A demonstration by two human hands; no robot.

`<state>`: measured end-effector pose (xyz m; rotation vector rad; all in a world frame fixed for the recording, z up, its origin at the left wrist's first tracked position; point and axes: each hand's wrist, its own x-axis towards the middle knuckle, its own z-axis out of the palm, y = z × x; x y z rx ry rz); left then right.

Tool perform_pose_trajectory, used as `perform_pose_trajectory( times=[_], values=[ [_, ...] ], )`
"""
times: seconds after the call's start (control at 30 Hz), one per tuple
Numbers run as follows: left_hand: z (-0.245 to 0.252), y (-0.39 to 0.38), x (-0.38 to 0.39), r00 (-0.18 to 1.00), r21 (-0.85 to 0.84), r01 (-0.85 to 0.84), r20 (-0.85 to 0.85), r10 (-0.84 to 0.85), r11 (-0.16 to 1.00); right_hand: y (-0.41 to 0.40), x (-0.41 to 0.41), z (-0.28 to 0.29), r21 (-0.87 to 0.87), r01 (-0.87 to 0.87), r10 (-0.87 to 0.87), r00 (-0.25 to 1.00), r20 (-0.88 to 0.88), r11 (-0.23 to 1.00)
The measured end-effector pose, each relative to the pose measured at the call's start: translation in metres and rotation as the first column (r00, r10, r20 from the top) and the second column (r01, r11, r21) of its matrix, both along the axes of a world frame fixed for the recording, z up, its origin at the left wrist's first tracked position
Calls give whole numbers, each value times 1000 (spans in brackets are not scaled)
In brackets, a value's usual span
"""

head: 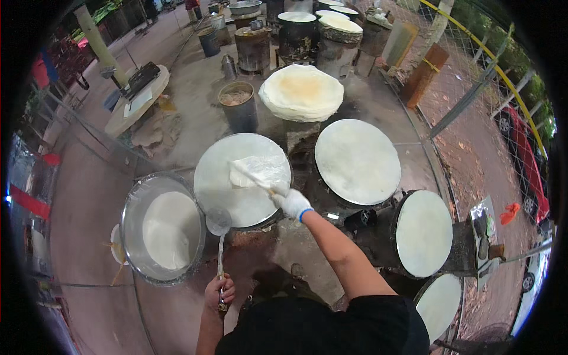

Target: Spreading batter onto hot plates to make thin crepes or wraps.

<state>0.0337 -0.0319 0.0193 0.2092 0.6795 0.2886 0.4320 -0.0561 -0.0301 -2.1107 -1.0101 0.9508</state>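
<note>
My left hand [218, 293] grips the handle of a metal ladle [218, 222]. The ladle's bowl hangs between a large metal basin [133, 230] of white batter [166, 226] and the near rim of a round, white-topped griddle [222, 195]. In a white glove with a blue cuff, my right hand [293, 204] is closed around a thin, pale spreading tool [248, 173] above that griddle. The tool lies across a thick, bright white patch of batter [266, 166] on the griddle's far right part. My glove hides part of its handle.
Beyond the griddle rises a stack of thin white sheets [301, 91]. More round white-topped griddles [357, 162], [424, 233], [439, 306] curve around my right side. A dark bucket [239, 108] stands farther off, near a stone table [148, 97]. Chain-link fencing [470, 75] borders the right.
</note>
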Motion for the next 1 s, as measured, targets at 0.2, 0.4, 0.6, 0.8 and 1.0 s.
perform_pose_trajectory(
  times=[0.2, 0.4, 0.6, 0.8, 1.0],
  values=[
    [-1, -31, 20, 990, -16, -74, -125, 72, 997, -14, 12, -55, 217, -1, 32, 990, -140, 976],
    [6, -18, 54, 967, 87, 36, -254, -13, 996, 10, 58, -62, 205, 151, -102, 967, -234, 967],
    [12, 28, 94, 808, 351, 279, -589, -21, 894, -62, 10, -33, 126, 59, 2, 901, -433, 990],
    [-33, 32, 132, 725, 572, 472, -685, 74, 671, -61, -132, -92, 422, 408, -204, 870, -449, 809],
    [11, 87, 64, 989, 127, 132, -90, -121, 983, -50, -150, -1, 93, 599, -354, 583, -731, 795]
  ],
)
